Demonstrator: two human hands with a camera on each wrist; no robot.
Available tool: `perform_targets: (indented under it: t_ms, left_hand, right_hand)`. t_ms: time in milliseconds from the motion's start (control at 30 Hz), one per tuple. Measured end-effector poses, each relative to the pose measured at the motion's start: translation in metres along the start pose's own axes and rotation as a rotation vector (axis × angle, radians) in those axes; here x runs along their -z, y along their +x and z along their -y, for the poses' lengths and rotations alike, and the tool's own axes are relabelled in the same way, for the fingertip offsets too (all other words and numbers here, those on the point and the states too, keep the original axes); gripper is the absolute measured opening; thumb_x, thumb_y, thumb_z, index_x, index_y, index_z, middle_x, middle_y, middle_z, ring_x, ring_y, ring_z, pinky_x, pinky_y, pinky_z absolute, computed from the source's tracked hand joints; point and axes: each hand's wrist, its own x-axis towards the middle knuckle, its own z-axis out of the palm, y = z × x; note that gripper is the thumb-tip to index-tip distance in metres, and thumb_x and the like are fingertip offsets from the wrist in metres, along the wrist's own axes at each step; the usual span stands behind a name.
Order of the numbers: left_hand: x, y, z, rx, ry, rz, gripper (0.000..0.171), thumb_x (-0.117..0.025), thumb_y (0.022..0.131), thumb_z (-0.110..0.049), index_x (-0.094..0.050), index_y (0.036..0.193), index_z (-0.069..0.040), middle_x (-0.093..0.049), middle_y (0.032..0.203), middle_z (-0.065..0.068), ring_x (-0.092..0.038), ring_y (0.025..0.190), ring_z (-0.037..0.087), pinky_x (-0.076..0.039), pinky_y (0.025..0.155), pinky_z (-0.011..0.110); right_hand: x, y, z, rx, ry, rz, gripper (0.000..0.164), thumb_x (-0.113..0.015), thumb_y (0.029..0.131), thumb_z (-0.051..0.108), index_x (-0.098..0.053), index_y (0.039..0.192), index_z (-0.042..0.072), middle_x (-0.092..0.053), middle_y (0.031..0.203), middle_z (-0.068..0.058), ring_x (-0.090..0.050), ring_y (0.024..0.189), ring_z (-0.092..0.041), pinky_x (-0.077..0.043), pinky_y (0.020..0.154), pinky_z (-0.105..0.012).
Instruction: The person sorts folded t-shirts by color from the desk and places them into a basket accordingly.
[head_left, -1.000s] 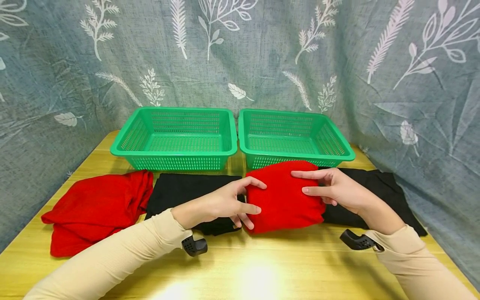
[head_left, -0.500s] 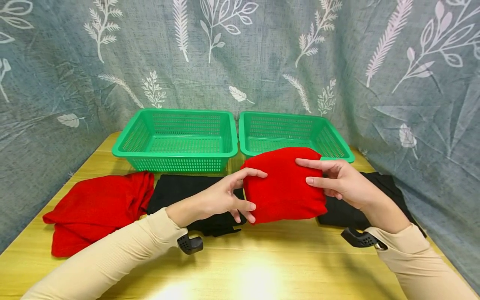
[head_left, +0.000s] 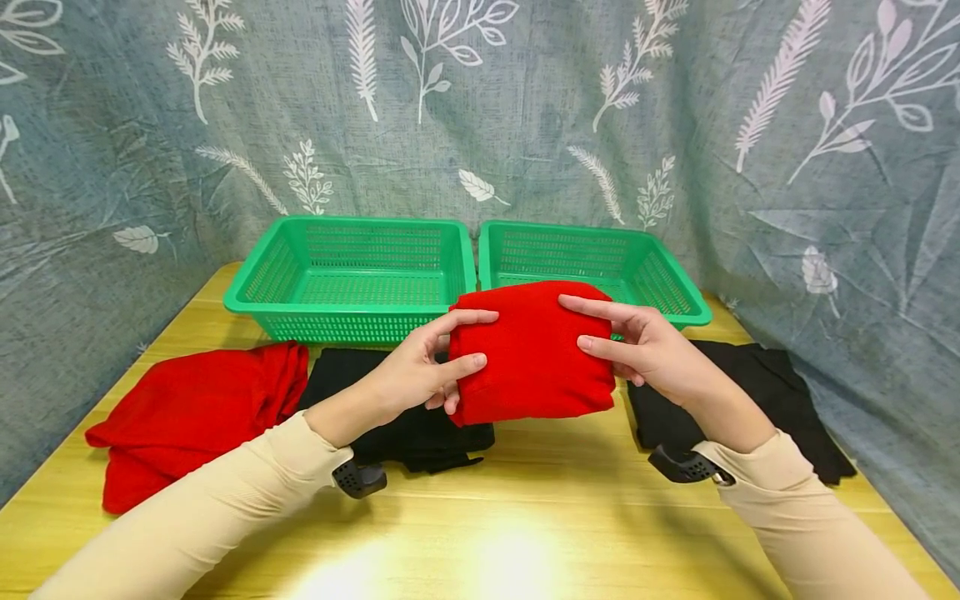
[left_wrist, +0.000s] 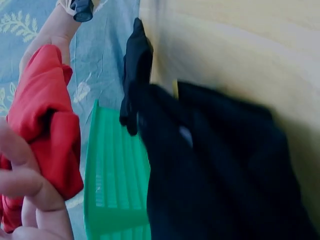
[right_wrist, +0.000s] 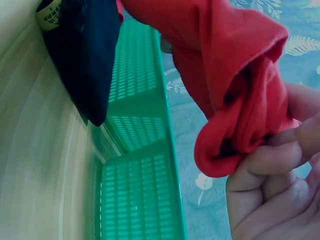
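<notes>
A folded red cloth garment (head_left: 532, 358) is held up off the table between both hands, overlapping the front of the baskets in the head view. My left hand (head_left: 420, 367) grips its left edge, thumb and index finger on the near face and the other fingers behind. On the right edge, my right hand (head_left: 645, 346) pinches it the same way. The right wrist view shows the layered folds of the red garment (right_wrist: 240, 95) bunched at the fingers (right_wrist: 280, 165). In the left wrist view, the garment (left_wrist: 45, 110) hangs clear of the table.
Two green baskets, left (head_left: 352, 321) and right (head_left: 675, 287), stand side by side at the back. A second red garment (head_left: 195, 408) lies at the left. Folded black garments lie behind my left hand (head_left: 420, 442) and at the right (head_left: 750, 400). A patterned curtain (head_left: 480, 108) hangs behind.
Both hands have lifted the red garment up off the table, then carried it leftward, from in front of the right basket toward the gap between the baskets.
</notes>
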Motion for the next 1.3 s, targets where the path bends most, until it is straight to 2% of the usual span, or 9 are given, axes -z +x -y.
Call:
perform_targets:
  t_ms: [167,300,367,467,700,900,1000,1167,1300]
  left_hand:
    - [0.017,-0.006,-0.005,-0.013,0.024,-0.054,0.056,-0.069,0.106,-0.013,-0.052,0.156,-0.032,-0.055,0.105,0.017,-0.045,0.051,0.02,-0.036,0.048,0.025]
    - [0.032,-0.012,-0.011,-0.032,0.074,-0.091,0.054,-0.069,0.106,-0.012,-0.053,0.156,-0.028,-0.056,0.107,0.014,-0.036,0.051,0.02,-0.034,0.048,0.026]
    - [0.04,-0.014,-0.014,-0.036,0.101,-0.107,0.054,-0.068,0.106,-0.012,-0.054,0.156,-0.027,-0.057,0.107,0.014,-0.034,0.05,0.02,-0.033,0.049,0.026]
    - [0.053,-0.016,-0.021,-0.032,0.145,-0.133,0.052,-0.067,0.107,-0.013,-0.055,0.156,-0.028,-0.055,0.106,0.015,-0.033,0.05,0.019,-0.031,0.049,0.026]
    - [0.081,-0.021,-0.028,0.014,0.239,-0.176,0.047,-0.062,0.11,-0.015,-0.059,0.155,-0.027,-0.044,0.121,0.015,-0.032,0.051,0.016,-0.027,0.05,0.025]
    - [0.105,-0.023,-0.033,0.028,0.266,-0.229,0.047,-0.064,0.11,-0.019,-0.058,0.156,-0.025,-0.046,0.104,0.013,-0.031,0.052,0.016,-0.028,0.051,0.025]
    - [0.114,-0.024,-0.038,0.047,0.273,-0.264,0.048,-0.067,0.108,-0.024,-0.058,0.156,-0.025,-0.046,0.105,0.013,-0.031,0.054,0.016,-0.029,0.052,0.025]
    - [0.128,-0.023,-0.046,0.084,0.288,-0.31,0.052,-0.071,0.106,-0.026,-0.057,0.156,-0.026,-0.049,0.126,0.013,-0.03,0.056,0.015,-0.03,0.054,0.026]
    - [0.14,-0.019,-0.051,0.099,0.297,-0.341,0.052,-0.071,0.106,-0.026,-0.058,0.156,-0.027,-0.049,0.129,0.012,-0.031,0.058,0.016,-0.029,0.055,0.027]
  right_hand:
    - [-0.011,0.017,0.001,-0.019,-0.05,0.005,0.061,-0.072,0.105,0.02,-0.051,0.161,0.029,-0.057,0.072,0.001,-0.034,0.047,-0.022,-0.035,0.044,-0.033]
    - [-0.02,0.033,0.002,0.004,-0.086,0.019,0.059,-0.073,0.104,0.022,-0.053,0.16,0.03,-0.071,0.1,-0.008,-0.038,0.047,-0.023,-0.038,0.045,-0.031]
    - [-0.023,0.042,0.004,0.003,-0.08,0.022,0.059,-0.074,0.104,0.022,-0.054,0.158,0.032,-0.072,0.117,-0.012,-0.04,0.048,-0.023,-0.037,0.045,-0.03]
    - [-0.029,0.054,0.008,-0.01,-0.063,0.02,0.059,-0.076,0.102,0.023,-0.056,0.156,0.034,-0.069,0.125,-0.015,-0.04,0.05,-0.023,-0.035,0.046,-0.029]
    - [-0.045,0.082,0.01,-0.006,-0.058,0.003,0.049,-0.076,0.102,0.026,-0.06,0.148,0.032,-0.066,0.114,-0.013,-0.04,0.054,-0.023,-0.038,0.051,-0.032]
    - [-0.055,0.11,0.019,0.002,-0.028,0.004,0.046,-0.075,0.103,0.025,-0.061,0.146,0.03,-0.064,0.113,-0.009,-0.038,0.057,-0.021,-0.039,0.054,-0.03]
    - [-0.058,0.125,0.024,0.005,0.001,-0.001,0.043,-0.075,0.103,0.023,-0.062,0.144,0.027,-0.064,0.113,-0.008,-0.039,0.059,-0.02,-0.038,0.056,-0.029]
    - [-0.062,0.148,0.03,0.003,0.04,-0.005,0.04,-0.075,0.102,0.02,-0.063,0.14,0.023,-0.065,0.106,-0.006,-0.042,0.063,-0.019,-0.037,0.059,-0.028]
    - [-0.066,0.165,0.034,-0.007,0.062,-0.012,0.039,-0.076,0.101,0.017,-0.063,0.138,0.021,-0.066,0.105,-0.006,-0.047,0.069,-0.019,-0.039,0.063,-0.03]
